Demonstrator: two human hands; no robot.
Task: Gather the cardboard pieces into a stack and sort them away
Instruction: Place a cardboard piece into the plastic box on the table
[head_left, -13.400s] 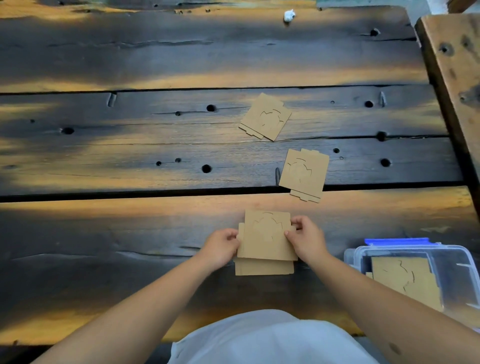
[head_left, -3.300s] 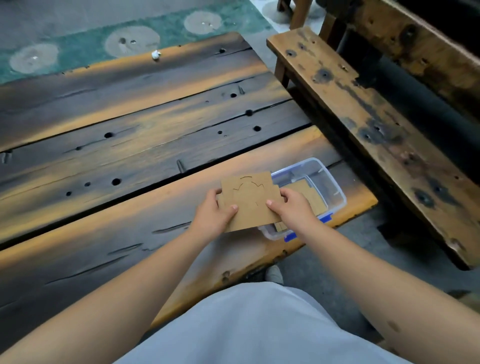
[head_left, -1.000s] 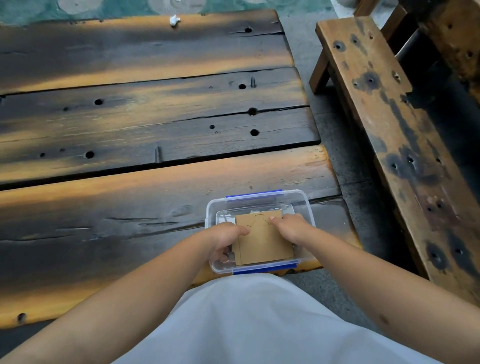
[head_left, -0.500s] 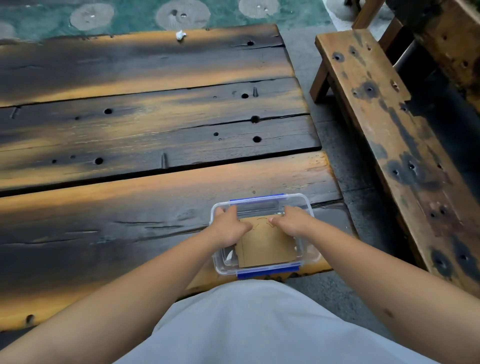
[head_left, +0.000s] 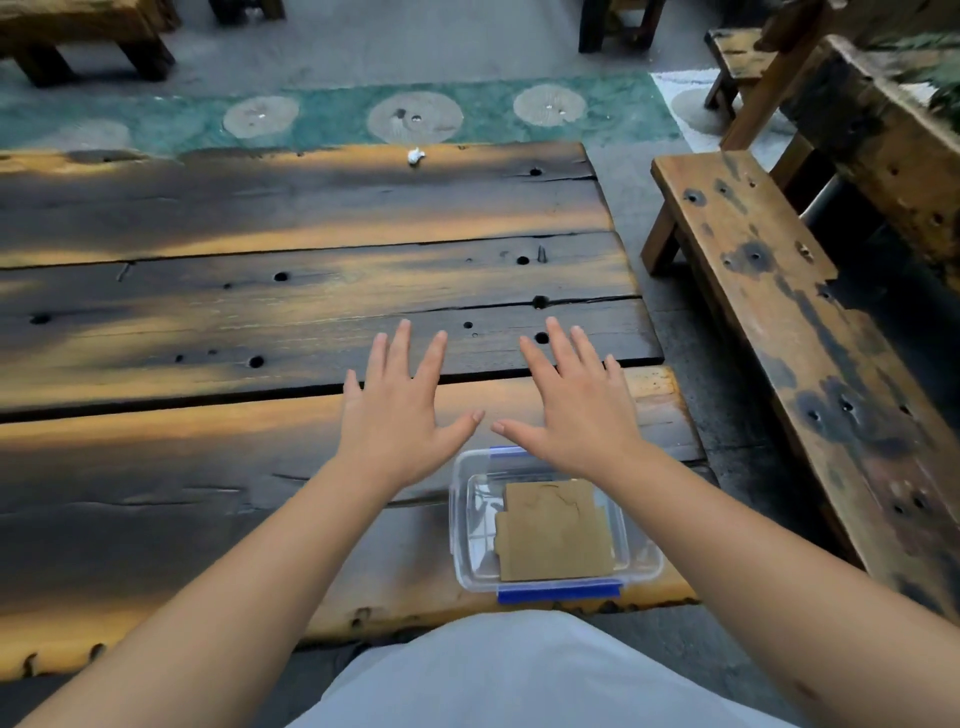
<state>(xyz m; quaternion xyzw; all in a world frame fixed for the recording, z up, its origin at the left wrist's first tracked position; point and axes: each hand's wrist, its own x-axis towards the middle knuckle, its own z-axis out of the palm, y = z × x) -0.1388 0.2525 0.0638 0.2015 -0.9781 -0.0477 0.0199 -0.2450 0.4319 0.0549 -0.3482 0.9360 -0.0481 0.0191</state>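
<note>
cardboard stack (head_left: 555, 534) now lies inside the clear plastic box (head_left: 641, 556) at the desk's (head_left: 208, 519) 5 o'clock corner; left hand (head_left: 400, 410) and right hand (head_left: 576, 410) have lifted out, fingers released and spread: sorting looks finished.

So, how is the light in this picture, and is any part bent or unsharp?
Head view: warm orange light streaks the dark wooden plank table between shadow bands; the clear plastic box walls show pale reflections; the wide lens bows the wooden bench at right; both spread hands look sharp.
</note>
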